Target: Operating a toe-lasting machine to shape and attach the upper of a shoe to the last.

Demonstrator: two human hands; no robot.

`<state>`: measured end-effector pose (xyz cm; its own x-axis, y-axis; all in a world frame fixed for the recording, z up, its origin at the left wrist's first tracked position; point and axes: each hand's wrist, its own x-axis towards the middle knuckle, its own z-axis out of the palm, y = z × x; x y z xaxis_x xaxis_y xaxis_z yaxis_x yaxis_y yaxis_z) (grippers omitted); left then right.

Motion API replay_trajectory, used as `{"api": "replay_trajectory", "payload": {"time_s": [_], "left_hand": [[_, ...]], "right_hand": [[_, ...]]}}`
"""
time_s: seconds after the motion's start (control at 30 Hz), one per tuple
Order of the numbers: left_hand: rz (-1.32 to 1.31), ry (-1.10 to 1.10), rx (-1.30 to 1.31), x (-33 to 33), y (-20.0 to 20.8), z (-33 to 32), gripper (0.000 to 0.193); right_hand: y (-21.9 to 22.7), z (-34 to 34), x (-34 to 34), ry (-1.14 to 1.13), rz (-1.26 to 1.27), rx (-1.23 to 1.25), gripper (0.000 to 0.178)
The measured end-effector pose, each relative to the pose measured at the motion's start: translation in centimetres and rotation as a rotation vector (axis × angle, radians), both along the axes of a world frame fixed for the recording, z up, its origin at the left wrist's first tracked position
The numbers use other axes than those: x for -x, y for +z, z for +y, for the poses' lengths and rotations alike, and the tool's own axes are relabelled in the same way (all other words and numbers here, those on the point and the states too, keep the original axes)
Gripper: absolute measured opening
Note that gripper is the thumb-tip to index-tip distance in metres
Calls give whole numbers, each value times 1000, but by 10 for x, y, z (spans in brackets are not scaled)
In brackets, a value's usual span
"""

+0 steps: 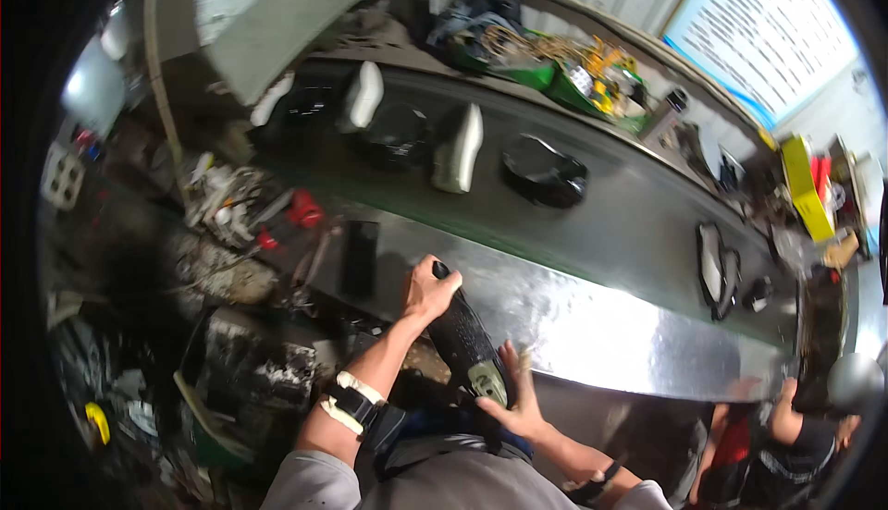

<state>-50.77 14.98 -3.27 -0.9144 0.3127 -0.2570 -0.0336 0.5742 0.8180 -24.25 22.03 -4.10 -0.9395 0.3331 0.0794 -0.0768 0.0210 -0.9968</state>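
Footwear [457, 336], black and probably stiff with modest weight, is at the near edge of the metal bench [592, 325], its far end clasped by the left hand [429, 294], its pale near end, likely another firm hold, beside the spread-fingered right hand [523, 405].

A dark belt [638, 219] carries white forms [458, 151] and glossy black pieces [562, 183].

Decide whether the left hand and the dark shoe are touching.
Touching: the head view shows the left hand gripping the dark shoe around its far end.
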Motion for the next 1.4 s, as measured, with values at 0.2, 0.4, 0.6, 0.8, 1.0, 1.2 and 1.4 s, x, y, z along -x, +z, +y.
{"api": "replay_trajectory", "payload": {"time_s": [0.2,0.4,0.6,0.8,1.0,1.2,1.4], "left_hand": [[173,151,-96,-12,98,-105,38],[229,519,-100,-47,174,-286,37],[551,949,-24,-109,209,-486,39],[484,1278,-617,-194,216,-630,24],[181,1012,-1486,-235,190,-642,46],[176,1324,-1358,-213,198,-660,44],[148,1397,-1324,-184,180,-684,41]], "right_hand": [[71,-11,97,411,-768,914,72],[148,-157,128,577,-395,479,46],[162,-351,122,700,-195,352,25],[168,-503,118,874,-401,459,49],[167,-591,133,859,-392,587,49],[168,-632,154,783,-419,706,54],[156,-659,181,664,-292,369,56]]}}
